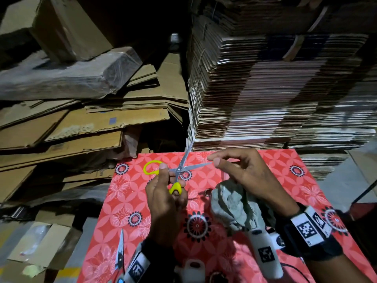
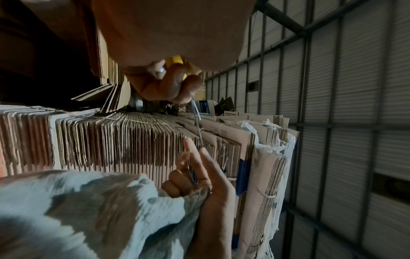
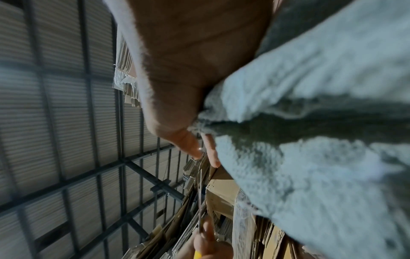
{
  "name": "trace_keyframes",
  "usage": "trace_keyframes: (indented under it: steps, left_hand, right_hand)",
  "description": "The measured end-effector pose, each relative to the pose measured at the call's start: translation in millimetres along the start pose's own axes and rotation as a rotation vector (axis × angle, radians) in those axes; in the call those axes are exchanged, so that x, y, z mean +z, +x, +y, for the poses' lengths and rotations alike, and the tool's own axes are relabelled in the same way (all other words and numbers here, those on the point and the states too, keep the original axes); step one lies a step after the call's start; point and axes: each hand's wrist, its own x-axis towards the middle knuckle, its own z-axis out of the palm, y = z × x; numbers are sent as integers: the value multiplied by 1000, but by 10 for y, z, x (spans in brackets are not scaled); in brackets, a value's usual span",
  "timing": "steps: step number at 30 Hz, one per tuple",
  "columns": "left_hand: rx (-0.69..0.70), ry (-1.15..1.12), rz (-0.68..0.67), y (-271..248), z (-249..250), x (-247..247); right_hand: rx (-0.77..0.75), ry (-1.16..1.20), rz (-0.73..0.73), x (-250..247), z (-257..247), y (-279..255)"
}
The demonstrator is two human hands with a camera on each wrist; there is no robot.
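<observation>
Yellow-handled scissors (image 1: 179, 170) are held above the red flowered table (image 1: 130, 201) with the blades spread wide. My left hand (image 1: 165, 199) grips them around the lower handle and near the pivot; the other handle loop sticks out to the left. My right hand (image 1: 242, 170) holds a crumpled grey cloth (image 1: 236, 205) under its curled lower fingers. Its thumb and forefinger reach to the tip of the right-pointing blade. In the left wrist view the blade (image 2: 197, 121) runs down to the right hand's fingertips (image 2: 188, 145), with the cloth (image 2: 88, 210) below. The cloth (image 3: 310, 122) fills the right wrist view.
A tall stack of flat cardboard (image 1: 265, 88) rises just behind the table. Loose cardboard sheets (image 1: 81, 123) pile up on the left. On the table's near edge lie a small pair of snips (image 1: 120, 252), a white bottle (image 1: 193, 270) and a white handle with a marker (image 1: 265, 252).
</observation>
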Motion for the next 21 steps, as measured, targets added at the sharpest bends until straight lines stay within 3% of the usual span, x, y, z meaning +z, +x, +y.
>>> trace_keyframes:
  steps: [9, 16, 21]
  left_hand:
    - [86, 102, -11, -59, 4, 24]
    - [90, 44, 19, -96, 18, 3]
    - [274, 199, -151, -75, -13, -22]
  right_hand:
    - [-65, -9, 116, 95, 121, 10]
    - [-56, 33, 268, 61, 118, -1]
    - [-32, 28, 121, 135, -17, -70]
